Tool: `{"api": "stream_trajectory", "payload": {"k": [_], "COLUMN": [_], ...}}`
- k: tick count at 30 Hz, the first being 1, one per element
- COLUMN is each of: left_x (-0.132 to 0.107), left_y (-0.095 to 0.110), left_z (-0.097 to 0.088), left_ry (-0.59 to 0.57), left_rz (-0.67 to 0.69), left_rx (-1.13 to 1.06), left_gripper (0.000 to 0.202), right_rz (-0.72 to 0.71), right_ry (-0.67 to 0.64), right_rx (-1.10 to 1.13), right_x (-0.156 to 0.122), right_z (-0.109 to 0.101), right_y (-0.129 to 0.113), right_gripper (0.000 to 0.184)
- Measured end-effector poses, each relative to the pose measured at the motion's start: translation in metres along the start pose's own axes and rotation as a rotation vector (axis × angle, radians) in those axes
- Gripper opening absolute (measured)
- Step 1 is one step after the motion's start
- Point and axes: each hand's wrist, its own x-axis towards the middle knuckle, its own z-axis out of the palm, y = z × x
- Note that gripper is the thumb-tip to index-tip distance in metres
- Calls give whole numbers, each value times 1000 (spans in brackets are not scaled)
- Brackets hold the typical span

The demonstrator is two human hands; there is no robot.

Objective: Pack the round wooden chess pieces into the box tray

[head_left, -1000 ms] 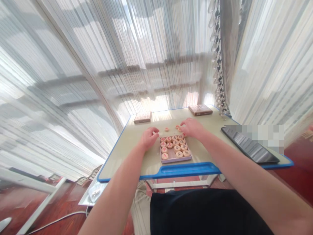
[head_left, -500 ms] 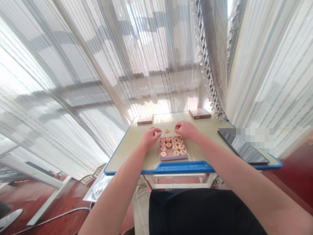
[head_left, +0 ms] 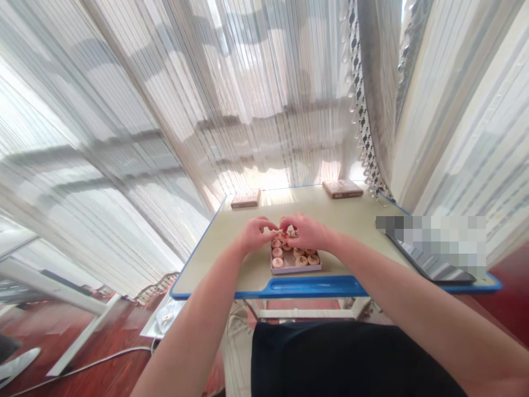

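Observation:
A shallow open box of round wooden Chinese chess pieces sits near the table's front edge. Red-marked pieces such as this one line its left side, and dark-marked ones, including this piece, are at the right. My right hand reaches over the box from the right, finger and thumb around a red-marked Chinese chess piece; it covers several others. At the box's back left corner is my left hand, fingers curved and apart, fingertips close to the right hand's.
Two flat boxes stand at the table's back, a left box and a right box. A dark tablet-like slab lies at the right. A blue trough runs along the front edge of the table. Sheer curtains hang behind.
My right hand has moved left and toward me, from behind the box to over it, with the piece. My left hand has shifted slightly. The loose piece on the table is now mostly hidden.

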Motion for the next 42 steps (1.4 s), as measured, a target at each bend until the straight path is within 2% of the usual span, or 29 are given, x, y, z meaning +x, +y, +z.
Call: {"api": "stream_trajectory", "payload": {"k": [4, 12, 24, 34, 38, 42], "left_x": [-1, -1, -2, -2, 0, 3], "left_y": [2, 2, 1, 7, 3, -4], "left_z": [-3, -3, -3, -3, 0, 5], "left_ry": [-69, 32, 6, 13, 11, 42], "left_rz": [13, -5, -5, -39, -50, -55], "left_rx": [-4, 55, 114, 112, 120, 129], "left_gripper": [20, 28, 28, 31, 31, 31], "right_rz": [18, -121, -5, -39, 11, 177], "right_ry": [-50, -91, -68, -104, -77, 57], "right_rx": [-28, -45, -138, -127, -107, -160], "right_x": [-1, -3, -5, -4, -3, 3], "right_z": [-2, -5, -5, -3, -7, -12], "right_y": [-2, -7, -12, -10, -11, 4], "right_gripper": [20, 15, 12, 12, 12, 20]}}
